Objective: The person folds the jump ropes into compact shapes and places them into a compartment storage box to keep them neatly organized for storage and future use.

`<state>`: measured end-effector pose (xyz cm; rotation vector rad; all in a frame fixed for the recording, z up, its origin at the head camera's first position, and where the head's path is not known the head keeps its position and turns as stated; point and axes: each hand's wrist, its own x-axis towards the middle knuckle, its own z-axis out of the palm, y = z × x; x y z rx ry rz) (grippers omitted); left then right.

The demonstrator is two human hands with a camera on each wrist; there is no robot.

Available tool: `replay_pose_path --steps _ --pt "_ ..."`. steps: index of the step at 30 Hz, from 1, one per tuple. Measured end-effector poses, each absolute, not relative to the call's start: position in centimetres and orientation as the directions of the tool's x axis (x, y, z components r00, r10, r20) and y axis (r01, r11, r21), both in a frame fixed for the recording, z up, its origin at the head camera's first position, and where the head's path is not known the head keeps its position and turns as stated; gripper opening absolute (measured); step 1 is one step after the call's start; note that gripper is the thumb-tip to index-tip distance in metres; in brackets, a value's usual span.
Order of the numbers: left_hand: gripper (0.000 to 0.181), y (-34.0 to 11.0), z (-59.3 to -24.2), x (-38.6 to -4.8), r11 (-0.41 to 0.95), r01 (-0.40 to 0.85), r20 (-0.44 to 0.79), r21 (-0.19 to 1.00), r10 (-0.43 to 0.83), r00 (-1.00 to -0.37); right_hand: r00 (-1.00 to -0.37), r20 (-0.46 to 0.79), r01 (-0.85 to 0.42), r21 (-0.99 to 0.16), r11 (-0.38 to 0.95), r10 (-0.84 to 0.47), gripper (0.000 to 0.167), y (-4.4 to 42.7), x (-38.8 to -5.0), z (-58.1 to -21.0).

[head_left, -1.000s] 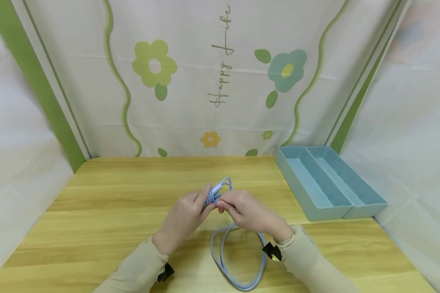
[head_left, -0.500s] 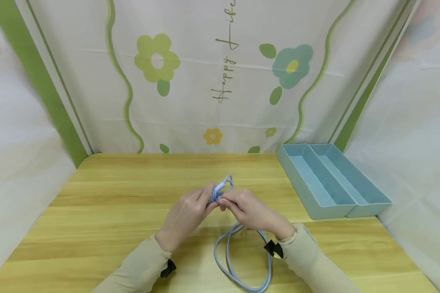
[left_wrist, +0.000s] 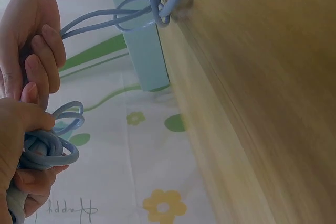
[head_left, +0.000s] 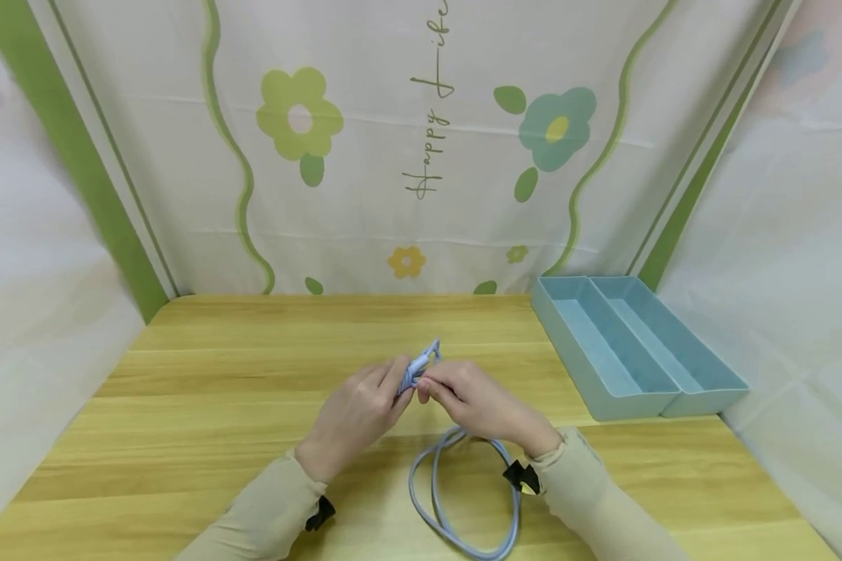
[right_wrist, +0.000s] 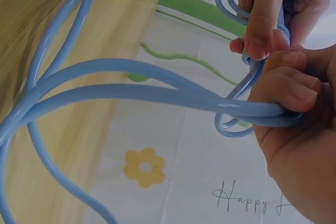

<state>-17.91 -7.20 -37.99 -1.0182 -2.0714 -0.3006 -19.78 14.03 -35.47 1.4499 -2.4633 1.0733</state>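
Note:
My left hand (head_left: 358, 405) grips a wound bundle of thin light-blue cable (head_left: 412, 372) between thumb and fingers, above the middle of the table. A paler, thicker sleeve lies along the bundle, and small loops poke out at its far end. Close beside it, my right hand (head_left: 473, 401) holds the cable with curled fingers. In the right wrist view, two cable strands (right_wrist: 136, 93) run side by side into that fist. From there the rest of the cable hangs down into large loose loops (head_left: 412, 479) at the table's front. The fingers hide part of the bundle.
Two long light-blue bins (head_left: 561, 351) stand side by side at the right of the wooden table (head_left: 217, 405). A white curtain (head_left: 365, 202) with printed flowers rises behind the table, and pale cloth hangs on both sides.
The bundle has turned slightly in my left hand, and its end loops look narrower. Both hands stay close together. The head view has shifted a little from one second ago.

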Motion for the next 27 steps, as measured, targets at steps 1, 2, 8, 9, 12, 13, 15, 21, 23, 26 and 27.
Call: replay_pose_path --steps 1,2,8,9,12,13,15,21,23,26,27 --pt "0.044 -7.2 -38.0 -17.9 0.649 0.751 0.74 -0.124 0.565 -0.366 -0.555 0.397 -0.787 -0.536 0.306 -0.731 0.022 14.1 -19.8 -35.5" --pt "0.044 -7.2 -38.0 -17.9 0.649 0.751 0.738 -0.124 0.566 -0.367 -0.564 0.39 -0.776 -0.55 0.308 -0.728 0.021 14.1 -19.8 -35.6" --pt "0.041 -7.3 -37.8 -17.9 0.655 0.746 0.724 -0.123 0.573 -0.384 -0.608 0.411 -0.719 -0.647 0.252 -0.679 0.006 14.4 -20.0 -35.8" --pt "0.041 -7.4 -37.8 -18.0 0.653 0.748 0.722 -0.12 0.574 -0.386 -0.607 0.423 -0.721 -0.65 0.241 -0.673 0.002 14.4 -20.0 -35.7" --pt "0.041 -7.5 -38.0 -18.2 0.651 0.752 0.725 -0.108 0.569 -0.389 -0.589 0.451 -0.74 -0.636 0.221 -0.671 0.008 14.5 -20.2 -35.5" --pt "0.042 -7.6 -38.0 -18.3 0.65 0.753 0.727 -0.105 0.567 -0.388 -0.582 0.456 -0.744 -0.633 0.214 -0.673 0.01 14.5 -20.3 -35.4" --pt "0.043 -7.7 -38.1 -18.5 0.651 0.752 0.732 -0.104 0.562 -0.385 -0.566 0.465 -0.758 -0.619 0.206 -0.681 0.014 14.6 -20.4 -35.3" --pt "0.039 -7.9 -38.1 -18.6 0.647 0.756 0.724 -0.096 0.566 -0.393 -0.47 0.567 -0.865 -0.448 0.226 -0.677 0.02 14.7 -20.6 -35.5" --pt "0.038 -7.9 -38.1 -18.6 0.647 0.758 0.717 -0.086 0.568 -0.404 -0.434 0.605 -0.892 -0.392 0.224 -0.668 0.021 14.7 -20.7 -35.6" --pt "0.037 -7.8 -38.1 -18.5 0.648 0.758 0.716 -0.075 0.564 -0.411 -0.39 0.642 -0.916 -0.345 0.205 -0.66 0.021 14.7 -20.8 -35.7" --pt "0.037 -7.8 -38.1 -18.5 0.648 0.759 0.716 -0.073 0.563 -0.412 -0.38 0.649 -0.92 -0.336 0.2 -0.658 0.021 14.7 -20.8 -35.7"
